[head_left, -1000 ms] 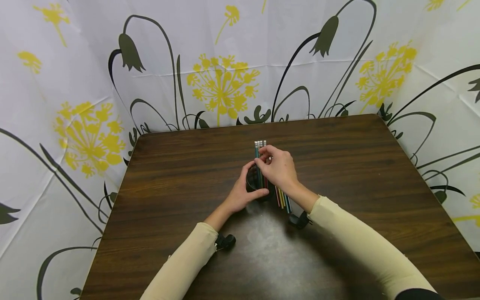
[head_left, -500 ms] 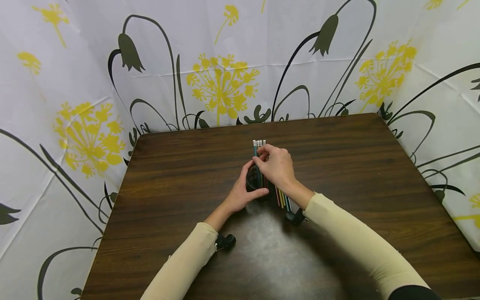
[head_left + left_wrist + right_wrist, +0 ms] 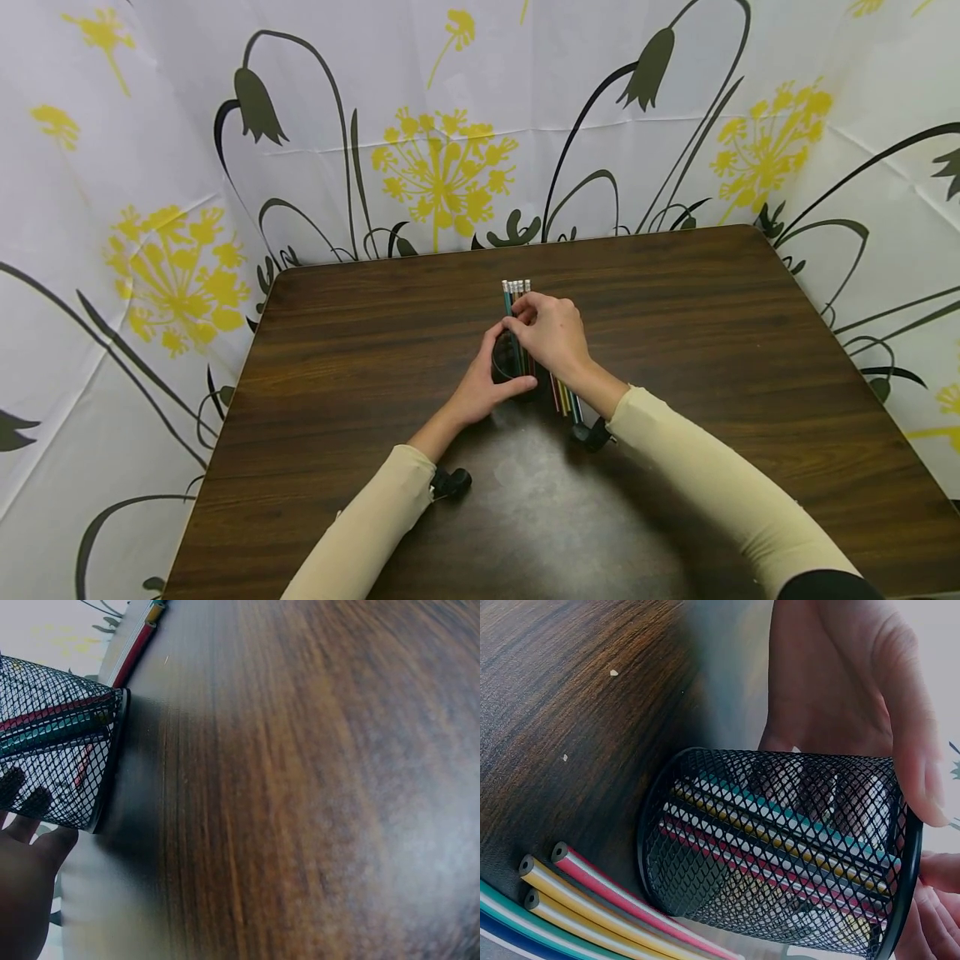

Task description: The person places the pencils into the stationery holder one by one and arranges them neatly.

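A black mesh pencil cup (image 3: pixel 646 840) stands on the table. My left hand (image 3: pixel 480 387) holds it, with thumb and fingers spread round its side near the rim. Inside are several striped pencils (image 3: pixel 517 287), their white erasers pointing up above the rim; teal, yellow, dark and red ones show through the mesh in the right wrist view. My right hand (image 3: pixel 557 333) pinches pencils just below the erasers, over the cup's right side; the fingers hide how many. Beside the cup, several unsharpened pencils (image 3: pixel 562 398) in red, yellow, teal and blue lie on the table, partly under the right wrist.
The dark wood-grain table (image 3: pixel 360 350) reaches back to a white curtain (image 3: pixel 322 192) printed with yellow and grey flowers. Black wrist cameras hang below both forearms, the right one (image 3: pixel 592 435) close to the near ends of the loose pencils.
The pencils' eraser ends have shifted slightly left, and the right hand has moved a little left with them. My left hand and the cup have stayed in place.
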`<state>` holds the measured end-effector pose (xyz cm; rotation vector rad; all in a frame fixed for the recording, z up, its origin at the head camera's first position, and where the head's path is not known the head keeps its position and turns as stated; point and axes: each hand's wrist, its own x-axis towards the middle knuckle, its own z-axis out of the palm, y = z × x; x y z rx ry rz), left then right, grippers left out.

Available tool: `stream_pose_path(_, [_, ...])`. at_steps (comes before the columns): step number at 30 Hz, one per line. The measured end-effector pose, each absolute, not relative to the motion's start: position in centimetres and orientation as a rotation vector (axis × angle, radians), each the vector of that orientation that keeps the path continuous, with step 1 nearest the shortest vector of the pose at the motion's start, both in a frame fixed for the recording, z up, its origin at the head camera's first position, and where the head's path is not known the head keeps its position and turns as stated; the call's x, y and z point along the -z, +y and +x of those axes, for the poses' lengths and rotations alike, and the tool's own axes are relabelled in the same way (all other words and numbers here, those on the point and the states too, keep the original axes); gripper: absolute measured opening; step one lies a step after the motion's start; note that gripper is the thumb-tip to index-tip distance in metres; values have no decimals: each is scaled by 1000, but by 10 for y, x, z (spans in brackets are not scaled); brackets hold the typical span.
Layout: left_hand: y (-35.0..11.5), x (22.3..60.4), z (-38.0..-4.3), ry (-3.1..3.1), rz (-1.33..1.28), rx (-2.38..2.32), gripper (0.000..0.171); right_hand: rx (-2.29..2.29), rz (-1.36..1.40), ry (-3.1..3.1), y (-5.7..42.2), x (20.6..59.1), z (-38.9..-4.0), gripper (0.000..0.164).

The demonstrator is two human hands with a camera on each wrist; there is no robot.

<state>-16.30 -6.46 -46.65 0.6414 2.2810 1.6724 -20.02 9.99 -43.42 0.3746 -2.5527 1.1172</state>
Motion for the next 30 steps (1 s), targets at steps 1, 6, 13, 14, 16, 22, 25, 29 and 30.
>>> stream_pose_path(1, [-65,467,-163,2281,642,-1673,88,-1122,375,-2555,100,434,-200,13])
stream_pose_path(6, [-65,476,-166,2287,619,-1673,88,-1129,387,-2575,102,433,-199,16])
stream_pose_path(13, [-65,501,-175,2341,559,-1667,91,-1222,389,-2507,120,423,-201,16])
stream_pose_path(14, [-65,501,-175,2345,551,-1668,92,-1250,380,-2483,124,422,-202,16])
stream_pose_path(16, [-65,501,-175,2345,553,-1675,91,-1301,338,-2442,132,422,-205,18])
stream_pose_path(22, [-65,502,-176,2322,575,-1698,92,-1406,97,-2459,160,437,-215,21])
stream_pose_path(25, [-65,501,-176,2288,581,-1717,93,-1412,35,-2599,170,453,-217,19])
stream_pose_path(29, [-65,486,-171,2214,627,-1757,93,-1392,28,-2874,180,476,-217,19])
stream_pose_path(30, [-65,482,-170,2201,638,-1761,93,-1386,30,-2931,181,481,-217,19])
